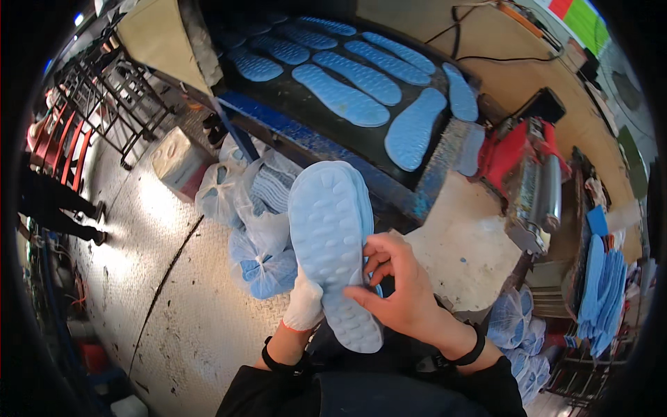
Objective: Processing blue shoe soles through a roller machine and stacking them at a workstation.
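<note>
1. Remotely, I look down through the head camera: clear plastic bags (260, 267) filled with blue goods sit on the floor to the left, beyond the left forearm and held by neither hand.
2. Gloved in white with an orange hem, my left hand (303, 304) grips a stack of insoles (321, 229) by its left edge near the narrow middle, most of its fingers hidden behind.
3. Centre frame, the stack rises between my two hands, bumpy face toward the camera. Its long axis runs from the broad end, away from the body and slightly left, down to the narrow end near the lap, slightly right. Layered edges show along its upper right side.
4. Bare and half curled, my right hand (403, 288) is at that right side, thumb and fingers parted; whether they pinch a layer or merely touch it, I cannot tell. I judge this relation decisive: the layered edges lie up and just left of these fingers, making the right the nearer hand while the left bears the stack.
5. Farther off, up and right of the stack, a single insole (417, 128) lies on a dark-topped bench (267, 118).
6. Far right, a bundle of blue insoles (601, 292) hangs well apart from both hands.
</note>
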The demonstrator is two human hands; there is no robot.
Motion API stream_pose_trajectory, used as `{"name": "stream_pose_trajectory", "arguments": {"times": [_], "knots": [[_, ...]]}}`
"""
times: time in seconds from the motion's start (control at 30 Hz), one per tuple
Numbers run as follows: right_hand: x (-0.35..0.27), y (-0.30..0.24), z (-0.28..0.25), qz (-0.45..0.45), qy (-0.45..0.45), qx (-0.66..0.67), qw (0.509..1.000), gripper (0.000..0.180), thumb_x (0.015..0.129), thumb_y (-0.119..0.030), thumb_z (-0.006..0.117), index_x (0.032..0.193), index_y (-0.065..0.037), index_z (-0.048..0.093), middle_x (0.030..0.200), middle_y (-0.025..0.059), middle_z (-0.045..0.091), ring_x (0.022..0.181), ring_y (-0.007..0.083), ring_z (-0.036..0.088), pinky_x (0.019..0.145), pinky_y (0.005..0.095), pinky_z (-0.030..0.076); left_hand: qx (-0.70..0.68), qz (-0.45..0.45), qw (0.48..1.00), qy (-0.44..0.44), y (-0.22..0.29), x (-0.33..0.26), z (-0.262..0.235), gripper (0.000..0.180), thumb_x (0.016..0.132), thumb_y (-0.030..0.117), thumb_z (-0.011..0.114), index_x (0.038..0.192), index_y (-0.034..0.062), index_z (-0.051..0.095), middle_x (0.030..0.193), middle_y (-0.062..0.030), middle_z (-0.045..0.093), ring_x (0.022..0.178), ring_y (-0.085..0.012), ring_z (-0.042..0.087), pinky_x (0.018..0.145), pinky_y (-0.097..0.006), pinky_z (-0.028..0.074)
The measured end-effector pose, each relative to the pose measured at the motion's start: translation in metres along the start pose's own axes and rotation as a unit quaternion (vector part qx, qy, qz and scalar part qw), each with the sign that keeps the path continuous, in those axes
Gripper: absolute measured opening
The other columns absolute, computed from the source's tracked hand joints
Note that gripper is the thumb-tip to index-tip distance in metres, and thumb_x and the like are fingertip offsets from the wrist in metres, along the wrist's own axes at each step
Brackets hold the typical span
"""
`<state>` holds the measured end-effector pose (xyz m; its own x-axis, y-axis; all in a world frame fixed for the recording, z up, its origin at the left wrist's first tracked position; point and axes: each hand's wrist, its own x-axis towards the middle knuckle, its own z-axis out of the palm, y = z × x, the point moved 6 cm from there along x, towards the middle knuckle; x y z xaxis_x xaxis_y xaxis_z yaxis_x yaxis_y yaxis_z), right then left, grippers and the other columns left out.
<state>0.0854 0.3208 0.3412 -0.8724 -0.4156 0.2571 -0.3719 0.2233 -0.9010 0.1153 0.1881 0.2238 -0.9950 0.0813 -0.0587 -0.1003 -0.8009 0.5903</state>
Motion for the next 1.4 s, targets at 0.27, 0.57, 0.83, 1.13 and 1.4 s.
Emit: {"name": "stream_pose_trajectory", "arguments": {"times": [0.27, 0.57, 0.83, 1.13, 1.4], "knots": [[-0.043, 0.017, -0.046, 0.101, -0.007, 0.049, 0.994, 0.047, 0.085, -0.004, 0.067, 0.127, -0.002, 0.045, 0.116, 0.008, 0.055, 0.093, 0.0145, 0.057, 0.078, 0.0278, 0.05, 0.038, -0.043, 0.992, -0.115, -0.034, 0.004, 0.049, 0.072, 0.093, 0.039, 0.056, 0.147, 0.0039, 0.026, 0.141, -0.0154, 0.045, 0.125, -0.0294, 0.05, 0.104, -0.043, 0.044], [-0.106, 0.072, -0.091, 0.165, 0.064, 0.433, 0.884, 0.044, 0.09, -0.009, 0.058, 0.131, -0.004, 0.045, 0.11, 0.0075, 0.062, 0.089, 0.0157, 0.063, 0.069, 0.029, 0.053, 0.016, -0.083, 0.996, 0.001, -0.012, -0.007, 0.054, 0.082, 0.078, 0.026, 0.069, 0.144, -0.0012, 0.03, 0.134, -0.0177, 0.049, 0.117, -0.0309, 0.055, 0.1, -0.042, 0.047], [-0.109, 0.185, -0.118, 0.28, 0.131, 0.29, 0.906, 0.039, 0.087, -0.012, 0.064, 0.122, -0.004, 0.046, 0.098, 0.0087, 0.061, 0.087, 0.0174, 0.061, 0.072, 0.0321, 0.051, 0.11, -0.024, 0.993, 0.021, 0.003, -0.003, 0.049, 0.086, 0.075, 0.024, 0.074, 0.144, 0.0005, 0.028, 0.131, -0.0156, 0.051, 0.116, -0.0286, 0.055, 0.096, -0.041, 0.049], [-0.071, 0.006, -0.056, 0.065, -0.138, -0.017, 0.988, 0.046, 0.079, -0.029, 0.076, 0.108, -0.005, 0.05, 0.098, 0.0129, 0.057, 0.087, 0.0299, 0.061, 0.075, 0.0373, 0.051, 0.184, -0.017, 0.982, 0.049, -0.009, -0.005, 0.046, 0.089, 0.071, 0.022, 0.076, 0.143, -0.0015, 0.029, 0.13, -0.0167, 0.051, 0.115, -0.0304, 0.055, 0.095, -0.042, 0.049], [-0.075, 0.007, -0.053, 0.122, -0.214, 0.101, 0.964, 0.025, 0.086, -0.016, 0.065, 0.101, -0.003, 0.049, 0.086, 0.0122, 0.056, 0.073, 0.0284, 0.059, 0.064, 0.0369, 0.046, 0.105, 0.027, 0.994, 0.025, -0.03, 0.038, 0.053, 0.085, 0.076, 0.033, 0.071, 0.144, -0.0002, 0.031, 0.134, -0.0172, 0.049, 0.122, -0.0317, 0.051, 0.102, -0.045, 0.044]]}}
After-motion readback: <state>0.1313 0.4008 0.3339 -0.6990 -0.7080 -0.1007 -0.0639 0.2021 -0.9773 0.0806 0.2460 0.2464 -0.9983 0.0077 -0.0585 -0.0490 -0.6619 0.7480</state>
